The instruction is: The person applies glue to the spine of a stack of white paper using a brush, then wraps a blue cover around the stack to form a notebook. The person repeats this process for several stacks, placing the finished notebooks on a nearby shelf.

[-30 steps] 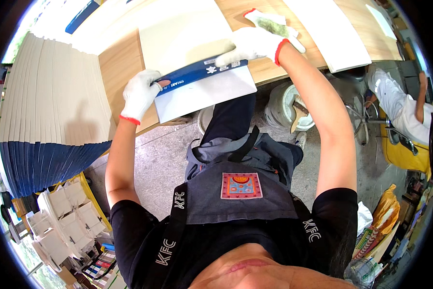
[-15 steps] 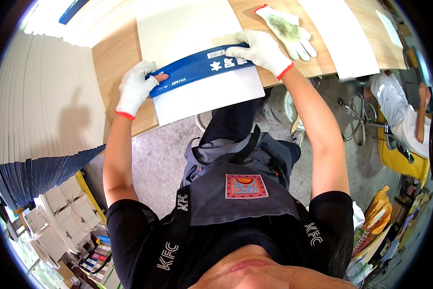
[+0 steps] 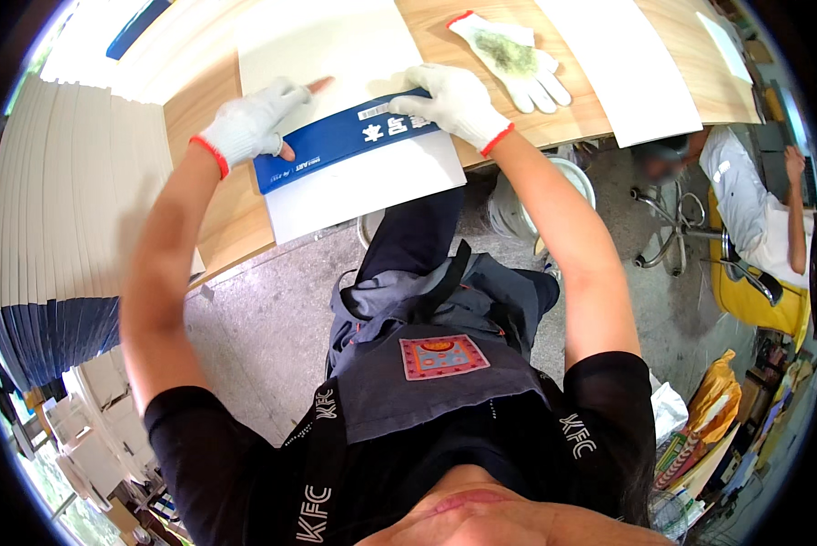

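Note:
A blue cover band (image 3: 336,144) with white lettering lies across a pad of white paper (image 3: 372,188) at the table's near edge. My left hand (image 3: 252,121), in a white glove that bares the thumb and index fingertips, is at the band's left end. Its index finger points out past the band's far edge and its thumb rests on the band, fingers apart. My right hand (image 3: 457,102), gloved in white with a red cuff, grips the band's right end, thumb on the blue face. Beyond the band spreads a cream sheet or board (image 3: 327,41).
A tall stack of pads (image 3: 76,200) with blue edges rises on the left. A stained glove (image 3: 513,62) and a long white sheet (image 3: 622,68) lie to the right on the wooden table (image 3: 572,118). Below stands a white bucket (image 3: 572,173); another person (image 3: 781,218) is at the far right.
My left hand has shifted from gripping the band's left end to lying across it with the index finger stretched out. The right hand stays at the right end. The whole view has shifted slightly.

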Motion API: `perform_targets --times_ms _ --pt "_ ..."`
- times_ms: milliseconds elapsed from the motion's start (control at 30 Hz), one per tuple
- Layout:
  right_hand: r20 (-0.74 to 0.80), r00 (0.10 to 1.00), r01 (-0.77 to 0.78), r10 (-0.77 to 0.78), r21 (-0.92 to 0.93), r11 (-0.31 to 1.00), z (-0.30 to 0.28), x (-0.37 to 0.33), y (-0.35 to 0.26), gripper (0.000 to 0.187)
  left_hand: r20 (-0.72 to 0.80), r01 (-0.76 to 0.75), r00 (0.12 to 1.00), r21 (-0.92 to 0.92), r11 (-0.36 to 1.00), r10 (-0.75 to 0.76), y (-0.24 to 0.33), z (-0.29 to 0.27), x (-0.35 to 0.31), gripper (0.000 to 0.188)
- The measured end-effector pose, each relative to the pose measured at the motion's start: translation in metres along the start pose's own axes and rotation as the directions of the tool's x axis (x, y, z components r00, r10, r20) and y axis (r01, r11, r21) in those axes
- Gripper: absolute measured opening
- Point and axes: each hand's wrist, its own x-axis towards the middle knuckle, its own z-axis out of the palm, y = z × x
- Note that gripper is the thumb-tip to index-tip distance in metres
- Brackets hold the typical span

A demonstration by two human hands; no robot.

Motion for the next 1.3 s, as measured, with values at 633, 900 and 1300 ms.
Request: perform_targets --times_ms 633,900,1300 --pt "-0.116 0.878 0.381 -0.464 -0.418 0.825 -0.044 -0.032 0.016 0.027 0.338 -0.481 0.848 0.168 0.861 0.408 0.034 -0.033 0.047 0.121" --pt "-0.049 0.682 0.674 -0.73 -0.348 0.652 0.07 -0.005 -0.084 0.028 0.225 -0.417 0.891 0.068 0.906 0.393 0.025 -0.012 0.059 0.114" --pt "-0.075 0.74 0.562 -0.668 -0.477 0.676 0.118 0.012 -0.149 0.01 0.226 -0.452 0.882 0.162 0.877 0.413 0.027 -0.03 0.049 0.087"
